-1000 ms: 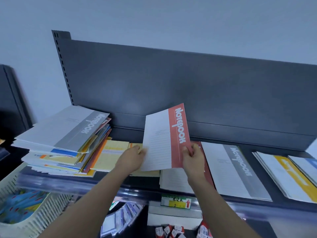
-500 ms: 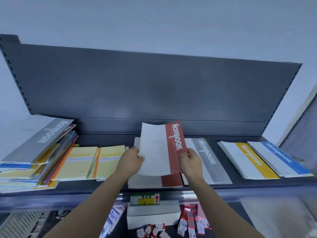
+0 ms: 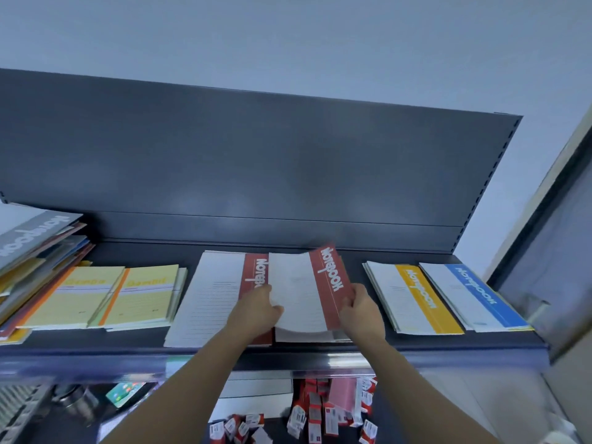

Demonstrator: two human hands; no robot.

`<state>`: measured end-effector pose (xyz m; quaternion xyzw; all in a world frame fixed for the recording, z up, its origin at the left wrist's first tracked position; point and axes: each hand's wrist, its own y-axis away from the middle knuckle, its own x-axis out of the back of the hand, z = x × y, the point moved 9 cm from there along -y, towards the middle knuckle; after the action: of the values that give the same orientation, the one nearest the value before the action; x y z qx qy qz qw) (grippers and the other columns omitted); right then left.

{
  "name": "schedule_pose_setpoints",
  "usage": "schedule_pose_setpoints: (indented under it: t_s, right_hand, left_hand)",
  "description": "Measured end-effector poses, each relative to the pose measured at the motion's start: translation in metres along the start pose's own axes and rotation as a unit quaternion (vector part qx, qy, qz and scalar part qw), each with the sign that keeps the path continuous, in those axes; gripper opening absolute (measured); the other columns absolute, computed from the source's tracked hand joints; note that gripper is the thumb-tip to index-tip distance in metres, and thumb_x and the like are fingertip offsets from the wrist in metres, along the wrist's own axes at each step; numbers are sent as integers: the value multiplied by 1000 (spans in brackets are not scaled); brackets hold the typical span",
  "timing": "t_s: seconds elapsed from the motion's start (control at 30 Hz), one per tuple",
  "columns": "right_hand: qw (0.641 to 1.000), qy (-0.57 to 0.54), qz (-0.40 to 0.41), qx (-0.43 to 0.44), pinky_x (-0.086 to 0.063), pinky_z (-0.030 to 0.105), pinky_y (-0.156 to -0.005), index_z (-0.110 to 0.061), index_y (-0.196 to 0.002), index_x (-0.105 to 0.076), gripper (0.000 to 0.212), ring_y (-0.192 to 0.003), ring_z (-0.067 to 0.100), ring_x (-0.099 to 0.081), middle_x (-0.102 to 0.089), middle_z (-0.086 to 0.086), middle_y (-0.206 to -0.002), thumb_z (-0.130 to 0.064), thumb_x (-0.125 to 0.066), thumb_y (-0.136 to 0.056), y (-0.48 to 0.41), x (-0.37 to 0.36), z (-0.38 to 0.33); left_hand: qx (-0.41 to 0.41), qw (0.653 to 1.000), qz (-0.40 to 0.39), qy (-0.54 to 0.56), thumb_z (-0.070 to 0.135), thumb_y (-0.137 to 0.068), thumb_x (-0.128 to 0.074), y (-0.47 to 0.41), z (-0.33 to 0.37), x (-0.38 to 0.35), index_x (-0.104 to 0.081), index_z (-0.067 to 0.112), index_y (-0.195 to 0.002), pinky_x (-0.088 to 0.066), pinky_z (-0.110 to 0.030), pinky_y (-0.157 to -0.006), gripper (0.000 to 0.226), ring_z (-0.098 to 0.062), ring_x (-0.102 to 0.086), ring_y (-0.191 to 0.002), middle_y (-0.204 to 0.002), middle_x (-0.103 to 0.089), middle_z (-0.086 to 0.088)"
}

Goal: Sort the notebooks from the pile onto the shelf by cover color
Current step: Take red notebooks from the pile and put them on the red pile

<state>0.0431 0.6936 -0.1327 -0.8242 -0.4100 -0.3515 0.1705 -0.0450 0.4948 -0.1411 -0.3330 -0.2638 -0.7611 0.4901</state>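
So I've got both hands on a red notebook (image 3: 307, 290): left hand (image 3: 258, 310) pinching its near left edge, right hand (image 3: 360, 310) clamped on the red spine side. It sits tilted over a white stack on the shelf (image 3: 384, 346), just right of the other red-striped one (image 3: 217, 293). Touching down yet? Hard to tell, bit blurry. Mixed pile (image 3: 35, 254) is far left, yellow-striped stack (image 3: 413, 298) to the right.

Small red-and-white boxes (image 3: 315, 418) below
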Motion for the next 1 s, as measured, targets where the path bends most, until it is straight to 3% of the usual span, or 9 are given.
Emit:
schedule_pose_setpoints:
  t_s: [0.23, 0.33, 0.53, 0.7, 1.0]
  right_hand:
    - [989, 146, -15, 13, -44, 30, -70, -16, -123, -49, 30, -96, 24, -63, -66, 3, -109, -32, -49, -97, -12, 10, 27]
    - [980, 196, -34, 27, -47, 32, -74, -15, -122, -49, 33, -100, 25, -62, -64, 4, -110, -36, -49, -96, -14, 6, 30]
    - [971, 231, -49, 32, -48, 36, -83, -15, -123, -51, 38, -111, 25, -54, -49, 8, -122, -41, -50, -95, -15, 3, 35]
    - [957, 265, -31, 117, -43, 36, -96, -16, -133, -46, 48, -123, 25, -43, -43, 8, -132, -45, -48, -94, -15, 1, 10]
    - [903, 309, -64, 291, -35, 40, -106, -17, -139, -44, 49, -127, 26, -42, -48, 7, -136, -38, -49, -95, 10, -38, -63]
  left_hand:
    - [-9, 990, 34, -139, 33, -95, -51, 8, 16, -24, -50, 16, -116, -45, -26, -76, 27, -16, -55, -95, -114, -59, 0]
    - [-13, 981, 41, -190, 35, -96, -49, 8, 16, -29, -51, 15, -111, -49, -31, -80, 26, -19, -57, -99, -113, -58, -3]
    - [-17, 964, 32, -264, 36, -97, -46, 6, 18, -34, -53, 16, -121, -50, -36, -85, 32, -23, -52, -109, -124, -47, -6]
    - [0, 954, 64, -292, 32, -95, -51, 8, 14, -16, -48, 17, -131, -48, -37, -90, 39, -23, -46, -120, -132, -46, -5]
    - [48, 894, 116, -431, 25, -91, -54, 42, -17, 48, -50, 15, -126, -40, -34, -96, 37, -23, -44, -121, -126, -51, -4]
